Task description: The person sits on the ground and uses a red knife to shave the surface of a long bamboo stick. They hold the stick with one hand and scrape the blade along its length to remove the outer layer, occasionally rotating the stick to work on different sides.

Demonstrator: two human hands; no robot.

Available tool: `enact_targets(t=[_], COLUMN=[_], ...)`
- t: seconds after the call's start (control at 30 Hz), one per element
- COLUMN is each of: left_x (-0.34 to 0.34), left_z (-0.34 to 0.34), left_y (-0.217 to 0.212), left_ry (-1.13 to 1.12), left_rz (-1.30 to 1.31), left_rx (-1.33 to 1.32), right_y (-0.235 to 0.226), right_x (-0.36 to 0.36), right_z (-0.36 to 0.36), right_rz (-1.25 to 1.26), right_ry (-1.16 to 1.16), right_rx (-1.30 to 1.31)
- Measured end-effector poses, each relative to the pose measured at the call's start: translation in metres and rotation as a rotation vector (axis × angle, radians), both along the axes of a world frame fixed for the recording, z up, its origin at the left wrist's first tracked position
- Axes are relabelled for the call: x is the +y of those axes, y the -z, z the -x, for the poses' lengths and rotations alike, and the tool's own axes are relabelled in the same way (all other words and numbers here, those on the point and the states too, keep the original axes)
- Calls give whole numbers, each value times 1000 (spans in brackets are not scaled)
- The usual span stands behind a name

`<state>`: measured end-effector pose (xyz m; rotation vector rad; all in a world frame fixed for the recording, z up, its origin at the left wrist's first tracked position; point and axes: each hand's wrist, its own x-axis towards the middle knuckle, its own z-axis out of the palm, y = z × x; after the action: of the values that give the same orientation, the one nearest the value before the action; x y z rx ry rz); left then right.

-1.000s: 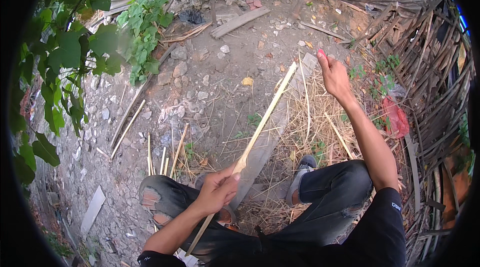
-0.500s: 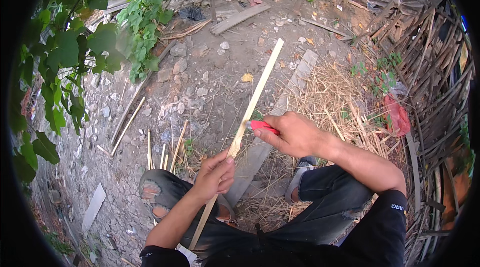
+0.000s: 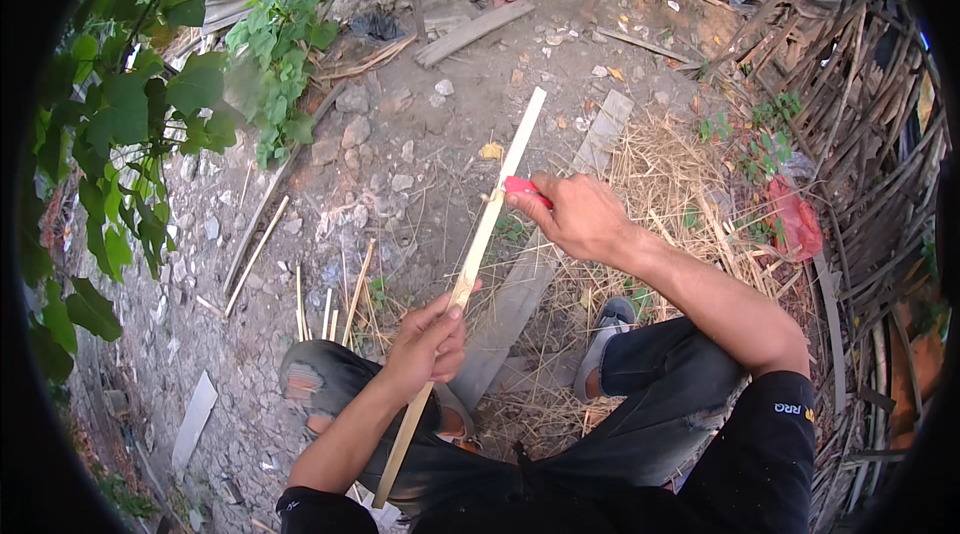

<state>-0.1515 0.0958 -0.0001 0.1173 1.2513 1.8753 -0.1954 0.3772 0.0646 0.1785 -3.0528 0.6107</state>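
Observation:
A long pale bamboo strip (image 3: 482, 239) slants up and away from my lap, its far end above the ground. My left hand (image 3: 428, 342) is closed around its lower middle. In my right hand (image 3: 580, 214) is a red-handled knife (image 3: 527, 191), held against the strip's upper part. The blade is mostly hidden where it meets the strip, and a small curl of shaving shows there. The strip's lower end runs down between my legs.
A grey plank (image 3: 515, 309) lies below the strip, beside a heap of thin shavings (image 3: 655, 189). Several pale sticks (image 3: 330, 312) stand by my left knee. Stacked wood (image 3: 840, 124) and a red plastic bag (image 3: 795, 221) are at right; leafy vines (image 3: 120, 124) hang at left.
My right hand and the knife have moved up along the strip, away from my left hand. The strip's far end has shifted slightly left. My left hand keeps its hold.

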Motion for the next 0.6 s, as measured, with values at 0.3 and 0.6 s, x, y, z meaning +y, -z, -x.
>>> enact_targets(t=[0.3, 0.6], left_x=[-17, -4], left_z=[-28, -12], left_y=[26, 13], left_ry=[232, 67], left_rz=[-1, -33], left_rx=[-42, -51], right_y=[10, 14], right_x=[181, 93], right_z=[49, 18], right_rz=[199, 755], right_ry=[664, 346], right_rx=[384, 55])
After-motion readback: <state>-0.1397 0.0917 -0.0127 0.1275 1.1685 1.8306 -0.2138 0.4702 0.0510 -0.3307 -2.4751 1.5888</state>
